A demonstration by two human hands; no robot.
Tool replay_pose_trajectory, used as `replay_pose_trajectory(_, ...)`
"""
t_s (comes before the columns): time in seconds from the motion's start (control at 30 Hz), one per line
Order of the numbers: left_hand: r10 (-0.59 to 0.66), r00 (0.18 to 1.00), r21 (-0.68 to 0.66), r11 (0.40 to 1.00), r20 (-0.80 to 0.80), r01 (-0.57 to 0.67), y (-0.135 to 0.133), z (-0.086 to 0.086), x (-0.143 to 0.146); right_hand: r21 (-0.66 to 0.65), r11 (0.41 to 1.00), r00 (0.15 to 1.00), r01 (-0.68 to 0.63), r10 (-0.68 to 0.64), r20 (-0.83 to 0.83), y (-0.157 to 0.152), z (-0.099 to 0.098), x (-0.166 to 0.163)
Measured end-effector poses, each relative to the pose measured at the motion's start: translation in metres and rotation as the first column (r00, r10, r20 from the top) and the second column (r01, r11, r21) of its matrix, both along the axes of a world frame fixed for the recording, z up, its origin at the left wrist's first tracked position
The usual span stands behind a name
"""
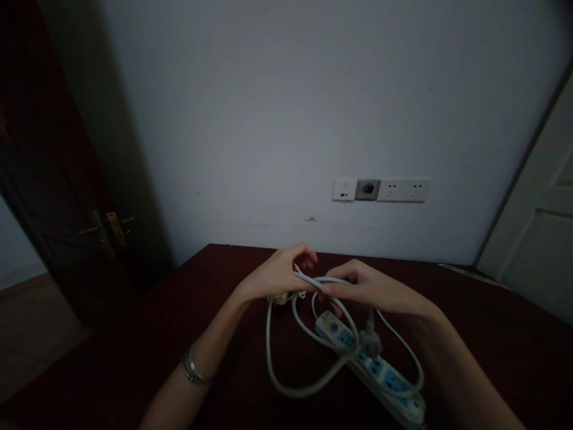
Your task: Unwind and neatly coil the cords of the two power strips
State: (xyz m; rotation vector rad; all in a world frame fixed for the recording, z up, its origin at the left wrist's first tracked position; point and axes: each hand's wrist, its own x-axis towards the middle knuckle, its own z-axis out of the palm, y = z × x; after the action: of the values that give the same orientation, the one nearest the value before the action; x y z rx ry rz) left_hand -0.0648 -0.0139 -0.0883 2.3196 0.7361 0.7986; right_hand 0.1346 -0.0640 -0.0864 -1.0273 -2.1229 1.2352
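A white power strip (376, 373) with blue sockets lies on the dark red table (111, 370), its white cable (286, 373) looped in front of it. Its grey plug (369, 342) rests on top of the strip. My left hand (280, 276) is closed, pinching a stretch of the cable together with a small white tie. My right hand (363, 289) is closed too, gripping the cable right beside the left hand. A bracelet sits on my left wrist.
A row of wall sockets (380, 190) is set in the white wall behind the table. A dark wooden door (58, 197) with a brass handle stands open at the left, a white door (537, 239) at the right.
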Motion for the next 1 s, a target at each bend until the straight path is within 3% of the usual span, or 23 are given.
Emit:
replay_pose_trajectory(0.03, -0.109, 0.993, -0.1, 0.99, -0.051, 0.104, 0.004, 0.0, -0.003, -0.02, 1.0, 1.0, 0.006, -0.006, -0.003, -0.001, 0.001, -0.001)
replay_pose_trajectory(0.1, -0.32, 0.941, -0.295, 0.914, -0.107, 0.278, 0.012, -0.001, -0.007, -0.054, 0.998, 0.999, 0.041, -0.042, -0.006, 0.0, 0.0, -0.003)
replay_pose_trajectory(0.17, -0.403, 0.915, -0.428, 0.832, -0.03, 0.352, 0.017, -0.006, -0.007, -0.059, 0.991, 0.992, 0.122, -0.123, -0.024, 0.003, -0.002, -0.003)
replay_pose_trajectory(0.27, -0.266, 0.946, -0.487, 0.811, 0.187, 0.325, 0.022, -0.013, -0.002, 0.022, 0.967, 0.966, 0.255, -0.254, -0.04, 0.01, -0.003, 0.007)
replay_pose_trajectory(0.37, -0.07, 0.945, -0.448, 0.868, 0.318, 0.215, 0.026, -0.018, 0.004, 0.092, 0.975, 0.979, 0.203, -0.205, 0.003, 0.018, -0.005, 0.026)
replay_pose_trajectory(0.5, 0.085, 0.949, -0.346, 0.938, 0.303, 0.027, 0.032, -0.02, 0.008, -0.034, 0.995, 0.996, 0.092, -0.092, -0.008, 0.026, -0.008, 0.044)
replay_pose_trajectory(0.6, 0.178, 0.933, -0.182, 0.975, 0.313, -0.125, 0.037, -0.023, 0.012, -0.165, 0.981, 0.991, 0.102, -0.114, -0.07, 0.028, -0.012, 0.043)
replay_pose_trajectory(0.73, 0.209, 0.888, -0.041, 0.977, 0.41, -0.211, 0.041, -0.028, 0.018, -0.19, 0.967, 0.95, 0.167, -0.209, -0.23, 0.03, -0.013, 0.031)
replay_pose_trajectory(0.87, 0.237, 0.872, -0.119, 0.971, 0.429, -0.206, 0.042, -0.03, 0.018, -0.11, 0.95, 0.885, 0.291, -0.311, -0.348, 0.03, -0.012, 0.017)
replay_pose_trajectory(1.0, 0.255, 0.874, -0.275, 0.95, 0.414, -0.147, 0.041, -0.03, 0.017, 0.155, 0.89, 0.864, 0.429, -0.355, -0.357, 0.032, -0.018, 0.005)
